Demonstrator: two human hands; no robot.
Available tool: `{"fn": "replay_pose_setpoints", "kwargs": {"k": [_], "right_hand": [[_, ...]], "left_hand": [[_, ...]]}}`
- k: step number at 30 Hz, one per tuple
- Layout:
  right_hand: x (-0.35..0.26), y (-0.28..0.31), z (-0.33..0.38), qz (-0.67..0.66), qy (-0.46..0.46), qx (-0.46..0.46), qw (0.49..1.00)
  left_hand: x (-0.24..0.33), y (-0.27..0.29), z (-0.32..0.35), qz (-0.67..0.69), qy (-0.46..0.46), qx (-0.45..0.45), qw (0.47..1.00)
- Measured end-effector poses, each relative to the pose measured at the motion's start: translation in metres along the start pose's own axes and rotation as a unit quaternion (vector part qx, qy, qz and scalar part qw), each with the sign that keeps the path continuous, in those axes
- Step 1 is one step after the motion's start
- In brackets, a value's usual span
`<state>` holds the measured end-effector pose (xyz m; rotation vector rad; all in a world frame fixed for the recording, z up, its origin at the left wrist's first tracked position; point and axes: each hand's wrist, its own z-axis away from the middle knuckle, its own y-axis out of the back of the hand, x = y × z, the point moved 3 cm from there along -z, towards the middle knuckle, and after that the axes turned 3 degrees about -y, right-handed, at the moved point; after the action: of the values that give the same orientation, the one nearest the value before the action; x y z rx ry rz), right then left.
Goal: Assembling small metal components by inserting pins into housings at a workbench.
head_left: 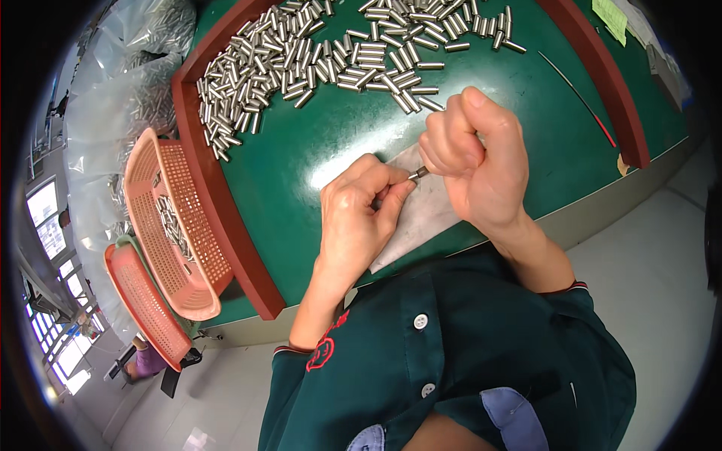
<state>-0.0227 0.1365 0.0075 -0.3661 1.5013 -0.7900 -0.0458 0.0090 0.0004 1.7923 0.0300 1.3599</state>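
Observation:
My left hand [361, 203] is closed in a pinch, holding a small shiny metal cylinder [413, 177] between thumb and forefinger. Right beside it, my right hand [481, 154] is curled into a fist with the thumb raised. A short dark tip shows between the fist and the cylinder; what the fist holds is otherwise hidden. Both hands are over a pale cloth [425, 214] spread on the green tabletop [289, 199]. Beyond them lies a big loose heap of similar metal cylinders [293, 56], some lying singly near my right hand.
Red-brown raised rails [226, 218] border the work area left and right. Outside the left one stand a pink perforated basket [203, 218] with some cylinders, another basket [147, 308] and clear plastic bags [124, 98]. A thin red-handled tool [602, 129] lies at the right.

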Motion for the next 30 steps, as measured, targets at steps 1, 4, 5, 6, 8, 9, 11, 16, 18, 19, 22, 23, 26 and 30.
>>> {"fn": "replay_pose_setpoints", "kwargs": {"k": [1,4,5,6,8,9,11,16,18,19,22,23,26,30], "right_hand": [[-0.0005,0.0003,0.0001,0.0,0.005,-0.004,1.0],[0.002,0.0018,-0.0003,-0.058,-0.001,-0.005,0.998],[0.0022,0.002,-0.0002,-0.057,-0.003,-0.005,0.998],[0.002,0.0016,-0.0001,-0.058,-0.002,-0.011,0.998],[0.0019,0.0013,0.0,-0.058,-0.002,-0.015,0.998],[0.0015,0.001,0.0002,-0.053,0.002,-0.016,0.998],[0.0006,-0.0009,0.0002,-0.047,0.005,-0.017,0.999],[0.0007,-0.0033,-0.0005,0.023,0.011,-0.006,1.0],[0.0003,-0.004,0.0007,0.029,0.009,-0.009,0.999],[0.0002,-0.0043,0.0011,0.034,0.008,-0.013,0.999],[0.0013,-0.0019,0.0003,0.024,-0.002,-0.005,1.0],[0.0011,-0.0021,0.0001,0.024,-0.004,-0.005,1.0],[0.0007,-0.003,0.0004,0.023,-0.007,-0.002,1.0],[0.0013,-0.0024,0.001,0.031,-0.003,0.0,1.0]], "left_hand": [[0.0002,0.0,0.0001,-0.002,-0.001,0.001,1.0],[-0.002,-0.0002,0.001,-0.006,-0.003,0.002,1.0],[-0.0023,-0.0002,0.0011,-0.005,-0.001,0.002,1.0],[-0.0022,0.0001,0.0012,-0.004,-0.002,0.003,1.0],[-0.0026,-0.0001,0.0013,-0.003,-0.002,0.003,1.0],[-0.0031,-0.0007,0.0012,0.0,-0.001,0.001,1.0],[-0.0034,-0.0013,0.001,0.003,0.0,-0.001,1.0],[-0.0036,-0.0012,0.001,0.004,0.0,0.002,1.0],[-0.0032,-0.0006,0.0012,0.003,-0.002,0.003,1.0],[-0.0029,-0.0002,0.0013,0.001,-0.006,0.003,1.0],[-0.0036,-0.0013,0.0005,0.01,-0.003,0.004,1.0],[-0.0043,-0.0014,0.0006,0.01,-0.002,0.004,1.0],[-0.0056,-0.0021,0.0011,0.016,-0.008,0.003,1.0],[-0.0058,-0.0029,0.0013,0.029,-0.013,0.01,0.999]]}}
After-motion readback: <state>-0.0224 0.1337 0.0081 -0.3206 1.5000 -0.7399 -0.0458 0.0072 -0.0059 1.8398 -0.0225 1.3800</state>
